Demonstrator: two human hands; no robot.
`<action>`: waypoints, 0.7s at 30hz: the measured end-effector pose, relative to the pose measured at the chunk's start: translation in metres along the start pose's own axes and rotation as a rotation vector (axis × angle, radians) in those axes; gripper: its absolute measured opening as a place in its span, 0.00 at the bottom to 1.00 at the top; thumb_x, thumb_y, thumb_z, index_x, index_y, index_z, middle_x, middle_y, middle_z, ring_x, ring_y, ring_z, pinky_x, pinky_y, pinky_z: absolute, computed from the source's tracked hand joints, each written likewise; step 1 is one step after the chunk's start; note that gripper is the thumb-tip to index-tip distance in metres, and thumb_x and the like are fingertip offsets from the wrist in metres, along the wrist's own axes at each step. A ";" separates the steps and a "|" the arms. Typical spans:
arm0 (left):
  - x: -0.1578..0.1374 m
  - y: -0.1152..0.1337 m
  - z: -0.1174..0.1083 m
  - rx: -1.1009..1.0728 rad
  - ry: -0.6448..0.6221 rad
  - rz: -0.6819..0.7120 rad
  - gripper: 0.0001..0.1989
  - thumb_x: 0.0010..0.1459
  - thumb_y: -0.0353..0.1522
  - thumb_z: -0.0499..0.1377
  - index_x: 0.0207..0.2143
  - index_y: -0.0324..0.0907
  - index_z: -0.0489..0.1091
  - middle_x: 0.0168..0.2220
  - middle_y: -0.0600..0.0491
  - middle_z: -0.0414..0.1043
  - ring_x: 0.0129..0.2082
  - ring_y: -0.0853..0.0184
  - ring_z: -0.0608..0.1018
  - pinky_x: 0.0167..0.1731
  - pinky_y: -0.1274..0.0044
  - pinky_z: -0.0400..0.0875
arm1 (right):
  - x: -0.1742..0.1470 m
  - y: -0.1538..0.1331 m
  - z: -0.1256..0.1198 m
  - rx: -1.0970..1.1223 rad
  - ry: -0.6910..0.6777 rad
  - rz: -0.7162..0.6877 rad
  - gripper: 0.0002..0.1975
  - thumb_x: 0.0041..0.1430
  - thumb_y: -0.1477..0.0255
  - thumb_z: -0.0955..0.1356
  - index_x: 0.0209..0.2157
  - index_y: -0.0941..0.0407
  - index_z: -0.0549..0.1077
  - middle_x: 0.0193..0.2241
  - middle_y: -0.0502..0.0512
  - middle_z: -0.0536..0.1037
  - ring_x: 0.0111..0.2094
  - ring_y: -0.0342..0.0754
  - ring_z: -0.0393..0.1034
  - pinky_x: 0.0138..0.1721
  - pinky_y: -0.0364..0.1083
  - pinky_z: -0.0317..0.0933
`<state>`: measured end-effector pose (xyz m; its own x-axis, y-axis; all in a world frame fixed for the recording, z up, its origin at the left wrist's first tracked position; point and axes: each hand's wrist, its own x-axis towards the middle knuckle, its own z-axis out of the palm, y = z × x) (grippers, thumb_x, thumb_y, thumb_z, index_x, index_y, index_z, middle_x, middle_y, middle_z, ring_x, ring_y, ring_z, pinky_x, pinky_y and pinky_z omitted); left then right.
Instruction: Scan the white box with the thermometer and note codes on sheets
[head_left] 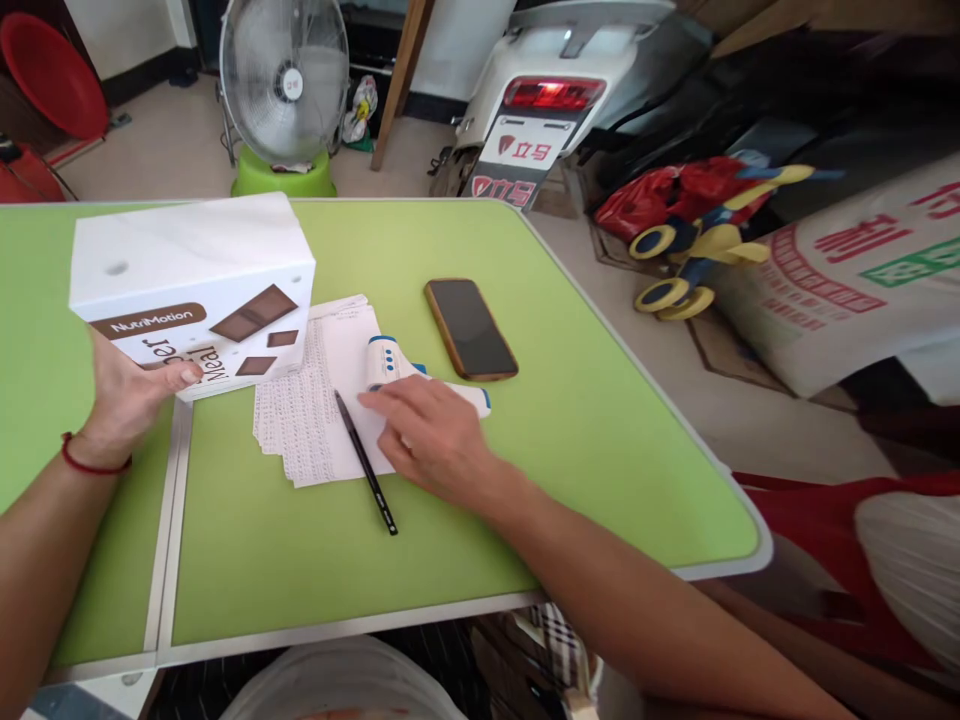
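My left hand (131,395) grips the near lower edge of a white NutriMotion box (187,270) with brown chocolate pictures, which sits on the green table (585,420). My right hand (431,435) rests palm down on a white and blue infrared thermometer (386,362), fingers spread over its handle. The thermometer lies on a stack of printed paper sheets (307,410). A black pen (366,463) lies across the sheets just left of my right hand.
A dark phone in a brown case (470,328) lies face up behind the thermometer. Beyond the table stand a fan (283,75), a white scooter (555,100), a toy (697,240) and printed sacks (847,280). A red tub (52,75) sits at far left.
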<state>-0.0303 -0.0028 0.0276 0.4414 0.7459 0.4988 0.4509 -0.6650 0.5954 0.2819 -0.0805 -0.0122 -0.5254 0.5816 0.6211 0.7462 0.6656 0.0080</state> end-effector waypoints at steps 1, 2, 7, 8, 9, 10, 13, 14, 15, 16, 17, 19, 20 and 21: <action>-0.002 -0.007 0.000 -0.140 0.023 -0.113 0.29 0.58 0.58 0.55 0.51 0.48 0.69 0.54 0.48 0.73 0.60 0.50 0.70 0.53 0.51 0.70 | 0.001 0.003 -0.003 -0.036 0.021 0.069 0.19 0.56 0.81 0.63 0.50 0.60 0.68 0.38 0.60 0.75 0.38 0.52 0.67 0.37 0.49 0.61; -0.004 -0.012 -0.001 -0.232 0.069 -0.225 0.30 0.50 0.56 0.64 0.47 0.47 0.72 0.50 0.48 0.75 0.55 0.49 0.75 0.52 0.52 0.72 | 0.001 0.006 -0.006 -0.086 0.012 0.146 0.20 0.54 0.79 0.64 0.50 0.60 0.68 0.39 0.62 0.74 0.40 0.54 0.67 0.37 0.50 0.61; -0.006 -0.011 -0.008 -0.318 0.046 -0.431 0.33 0.38 0.43 0.74 0.48 0.44 0.73 0.48 0.48 0.77 0.50 0.46 0.77 0.50 0.57 0.75 | -0.002 0.019 -0.007 -0.248 -0.292 0.397 0.26 0.53 0.70 0.64 0.54 0.64 0.66 0.44 0.70 0.73 0.42 0.62 0.64 0.40 0.56 0.58; -0.005 -0.009 -0.009 -0.299 0.051 -0.434 0.32 0.38 0.42 0.74 0.47 0.45 0.73 0.47 0.48 0.77 0.50 0.46 0.77 0.49 0.58 0.76 | -0.004 0.021 -0.006 -0.256 -0.344 0.410 0.25 0.54 0.69 0.64 0.54 0.64 0.67 0.43 0.70 0.74 0.41 0.61 0.64 0.40 0.56 0.58; -0.004 -0.007 -0.010 -0.277 0.060 -0.434 0.32 0.37 0.42 0.74 0.46 0.45 0.73 0.47 0.48 0.77 0.49 0.46 0.77 0.49 0.58 0.76 | -0.005 0.022 -0.004 -0.257 -0.383 0.420 0.24 0.55 0.69 0.64 0.53 0.63 0.68 0.41 0.68 0.75 0.40 0.60 0.64 0.40 0.55 0.57; -0.003 -0.006 -0.011 -0.261 0.076 -0.431 0.31 0.37 0.41 0.75 0.46 0.45 0.73 0.46 0.48 0.77 0.49 0.47 0.77 0.49 0.58 0.76 | -0.006 0.025 -0.002 -0.248 -0.408 0.431 0.22 0.55 0.70 0.64 0.51 0.63 0.69 0.39 0.67 0.75 0.38 0.59 0.64 0.39 0.54 0.57; -0.002 -0.008 -0.009 -0.265 0.121 -0.417 0.31 0.38 0.42 0.74 0.46 0.44 0.73 0.46 0.49 0.77 0.50 0.48 0.77 0.51 0.57 0.74 | -0.005 0.030 -0.002 -0.127 -0.396 0.497 0.18 0.53 0.71 0.65 0.46 0.60 0.71 0.36 0.65 0.76 0.37 0.58 0.67 0.38 0.52 0.59; -0.003 -0.008 -0.007 -0.284 0.139 -0.416 0.30 0.39 0.42 0.74 0.45 0.45 0.73 0.47 0.49 0.77 0.50 0.49 0.77 0.51 0.57 0.74 | -0.002 0.030 -0.004 -0.050 -0.358 0.535 0.18 0.51 0.71 0.66 0.45 0.60 0.72 0.36 0.64 0.76 0.38 0.58 0.67 0.38 0.52 0.60; -0.003 -0.008 -0.005 -0.311 0.162 -0.419 0.29 0.39 0.41 0.74 0.45 0.45 0.73 0.47 0.49 0.77 0.49 0.50 0.77 0.51 0.58 0.75 | 0.001 0.028 -0.008 0.049 -0.301 0.576 0.19 0.50 0.71 0.67 0.46 0.59 0.71 0.38 0.64 0.76 0.38 0.57 0.68 0.37 0.52 0.62; -0.003 -0.006 -0.003 -0.346 0.188 -0.428 0.28 0.40 0.41 0.74 0.44 0.45 0.73 0.47 0.49 0.77 0.48 0.51 0.78 0.50 0.59 0.75 | 0.004 0.024 -0.013 0.173 -0.232 0.615 0.20 0.50 0.71 0.67 0.47 0.58 0.70 0.39 0.63 0.76 0.39 0.57 0.69 0.36 0.52 0.64; -0.004 -0.003 -0.001 -0.391 0.210 -0.445 0.27 0.42 0.40 0.74 0.44 0.45 0.73 0.47 0.49 0.77 0.48 0.51 0.78 0.49 0.59 0.76 | 0.007 0.017 -0.018 0.319 -0.153 0.649 0.21 0.50 0.70 0.68 0.48 0.57 0.69 0.40 0.62 0.76 0.39 0.55 0.70 0.36 0.51 0.65; -0.004 0.008 0.005 -0.518 0.229 -0.490 0.26 0.44 0.39 0.73 0.46 0.45 0.72 0.48 0.48 0.77 0.46 0.52 0.79 0.47 0.61 0.77 | 0.010 -0.003 -0.027 0.706 -0.042 0.663 0.22 0.55 0.68 0.68 0.51 0.55 0.66 0.39 0.59 0.77 0.36 0.51 0.72 0.33 0.48 0.67; -0.004 0.015 0.008 -0.576 0.211 -0.497 0.25 0.45 0.39 0.72 0.46 0.44 0.72 0.48 0.48 0.77 0.45 0.52 0.80 0.45 0.61 0.78 | 0.011 -0.014 -0.030 0.925 -0.059 0.625 0.19 0.57 0.66 0.68 0.49 0.55 0.67 0.35 0.57 0.77 0.33 0.49 0.72 0.31 0.48 0.67; -0.005 0.022 0.011 -0.620 0.185 -0.499 0.24 0.47 0.40 0.71 0.46 0.44 0.73 0.48 0.48 0.78 0.45 0.52 0.80 0.44 0.61 0.79 | 0.010 -0.026 -0.032 1.123 -0.096 0.580 0.16 0.59 0.63 0.68 0.47 0.55 0.68 0.32 0.55 0.76 0.31 0.48 0.71 0.31 0.47 0.68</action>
<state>-0.0138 -0.0216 0.0312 0.1430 0.9788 0.1465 0.0250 -0.1516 0.9881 0.2702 -0.1073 0.0191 -0.3012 0.9201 0.2506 0.1444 0.3038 -0.9417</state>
